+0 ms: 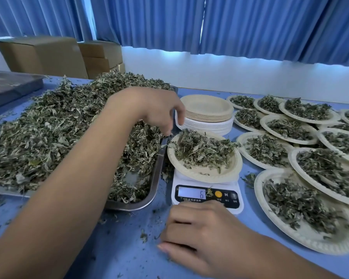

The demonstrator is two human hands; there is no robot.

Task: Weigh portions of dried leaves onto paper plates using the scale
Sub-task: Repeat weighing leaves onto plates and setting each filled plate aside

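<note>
Right hand (199,238) rests on the blue bench (129,248), just before the white digital scale (208,198).
Its grip is slack and holds nothing, probably waiting on the display, which reads 6. The left hand (157,113) hangs over the rim of the beige paper plate (210,175) on the scale, heaped with dried green leaves (201,150); whether its curled fingertips pinch any, I cannot tell. A steel tray (155,178), stacked empty plates (208,111) and filled plates (259,188) crowd round.

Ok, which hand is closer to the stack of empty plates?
Left. The left hand hangs right beside the stack; the right hand rests on the table in front of the scale, farther off.
</note>
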